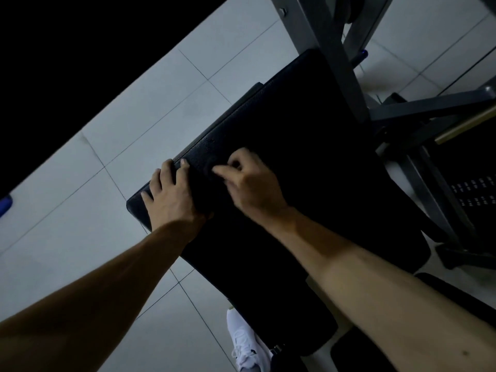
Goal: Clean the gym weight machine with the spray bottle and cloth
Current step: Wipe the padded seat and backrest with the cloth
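The weight machine's black padded bench (308,146) runs diagonally across the middle of the view. My left hand (169,194) lies flat on the pad's left edge, fingers straight and spread. My right hand (252,183) is just to its right, fingers curled and pinching a dark cloth (205,189) that lies on the pad between the two hands. The cloth is almost the same colour as the pad, so its outline is hard to make out. No spray bottle is clearly visible.
The machine's grey steel frame (346,76) rises at the upper right, with a brass-coloured bar (467,124) beside it. Pale floor tiles (120,130) lie to the left. A blue object (5,205) pokes in at the left edge. My white shoe (247,342) is below the bench.
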Demonstrator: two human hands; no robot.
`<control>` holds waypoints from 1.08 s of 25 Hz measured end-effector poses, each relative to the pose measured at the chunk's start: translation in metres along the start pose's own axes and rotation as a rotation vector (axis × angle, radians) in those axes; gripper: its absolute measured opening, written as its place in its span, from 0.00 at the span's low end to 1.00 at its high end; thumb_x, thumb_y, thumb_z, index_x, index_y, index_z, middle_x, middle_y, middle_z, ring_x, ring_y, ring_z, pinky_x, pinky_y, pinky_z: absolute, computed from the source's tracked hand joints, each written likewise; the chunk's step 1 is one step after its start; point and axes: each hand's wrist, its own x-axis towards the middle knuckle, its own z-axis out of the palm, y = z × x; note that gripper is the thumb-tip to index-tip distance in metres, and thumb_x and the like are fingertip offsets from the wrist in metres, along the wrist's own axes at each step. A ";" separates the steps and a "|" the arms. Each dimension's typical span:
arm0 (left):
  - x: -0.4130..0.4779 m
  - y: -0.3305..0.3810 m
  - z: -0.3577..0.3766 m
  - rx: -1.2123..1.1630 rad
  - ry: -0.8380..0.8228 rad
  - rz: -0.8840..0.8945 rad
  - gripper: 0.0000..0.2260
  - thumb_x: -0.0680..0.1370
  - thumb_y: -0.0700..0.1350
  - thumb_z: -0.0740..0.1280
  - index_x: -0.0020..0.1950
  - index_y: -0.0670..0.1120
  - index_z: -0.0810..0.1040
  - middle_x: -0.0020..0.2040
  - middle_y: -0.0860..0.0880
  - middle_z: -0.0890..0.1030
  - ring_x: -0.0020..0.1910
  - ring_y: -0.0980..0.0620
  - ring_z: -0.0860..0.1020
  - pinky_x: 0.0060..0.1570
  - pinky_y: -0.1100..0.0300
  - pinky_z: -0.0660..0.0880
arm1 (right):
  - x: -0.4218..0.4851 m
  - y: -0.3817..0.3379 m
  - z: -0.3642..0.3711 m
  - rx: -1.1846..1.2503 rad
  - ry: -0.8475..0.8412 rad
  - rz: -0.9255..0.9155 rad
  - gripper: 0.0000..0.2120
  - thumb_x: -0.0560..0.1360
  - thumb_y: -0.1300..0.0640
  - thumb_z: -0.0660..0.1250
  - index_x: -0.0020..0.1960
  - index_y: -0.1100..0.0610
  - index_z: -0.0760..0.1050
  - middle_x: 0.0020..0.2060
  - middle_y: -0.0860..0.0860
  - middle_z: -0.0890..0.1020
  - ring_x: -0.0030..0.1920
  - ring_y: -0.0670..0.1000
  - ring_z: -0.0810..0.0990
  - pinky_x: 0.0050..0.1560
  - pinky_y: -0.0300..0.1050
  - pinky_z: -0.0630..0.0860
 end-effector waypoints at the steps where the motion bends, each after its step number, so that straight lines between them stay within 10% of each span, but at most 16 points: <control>1: 0.000 0.000 -0.001 -0.006 -0.003 -0.003 0.57 0.62 0.59 0.82 0.81 0.53 0.51 0.81 0.46 0.52 0.80 0.40 0.52 0.75 0.34 0.56 | 0.015 0.017 -0.011 0.009 0.041 0.057 0.19 0.78 0.49 0.59 0.61 0.53 0.83 0.52 0.54 0.77 0.50 0.56 0.77 0.52 0.52 0.77; 6: -0.001 0.002 0.000 0.006 -0.010 -0.012 0.58 0.61 0.59 0.83 0.81 0.53 0.51 0.81 0.46 0.52 0.80 0.39 0.52 0.75 0.33 0.57 | 0.055 0.035 -0.017 0.039 0.397 0.540 0.16 0.77 0.58 0.65 0.62 0.51 0.82 0.56 0.57 0.77 0.53 0.55 0.75 0.53 0.44 0.72; 12: -0.002 0.000 -0.001 -0.030 -0.006 -0.008 0.52 0.66 0.57 0.80 0.81 0.51 0.53 0.82 0.47 0.51 0.81 0.41 0.50 0.77 0.35 0.55 | 0.036 -0.038 0.020 -0.106 -0.034 -0.059 0.14 0.79 0.48 0.62 0.58 0.50 0.83 0.48 0.55 0.74 0.47 0.58 0.75 0.42 0.53 0.75; 19: -0.005 0.002 0.000 -0.007 -0.008 -0.021 0.57 0.63 0.57 0.83 0.81 0.52 0.51 0.82 0.47 0.50 0.81 0.41 0.49 0.76 0.34 0.55 | 0.095 0.016 -0.016 -0.127 0.329 0.507 0.12 0.79 0.57 0.69 0.61 0.50 0.81 0.55 0.53 0.73 0.52 0.53 0.76 0.54 0.48 0.80; 24: -0.004 0.003 0.001 -0.055 -0.019 -0.055 0.53 0.66 0.54 0.81 0.82 0.52 0.51 0.83 0.48 0.48 0.82 0.43 0.46 0.77 0.33 0.53 | 0.058 -0.042 0.011 -0.159 -0.165 -0.064 0.16 0.78 0.48 0.60 0.61 0.49 0.81 0.52 0.54 0.74 0.51 0.58 0.74 0.45 0.52 0.74; 27: -0.004 0.002 0.001 -0.079 -0.024 -0.048 0.56 0.64 0.54 0.83 0.82 0.53 0.51 0.83 0.49 0.48 0.82 0.44 0.46 0.76 0.32 0.52 | 0.064 0.023 -0.025 -0.213 0.083 0.058 0.17 0.76 0.51 0.62 0.61 0.48 0.83 0.50 0.56 0.78 0.49 0.61 0.76 0.46 0.56 0.78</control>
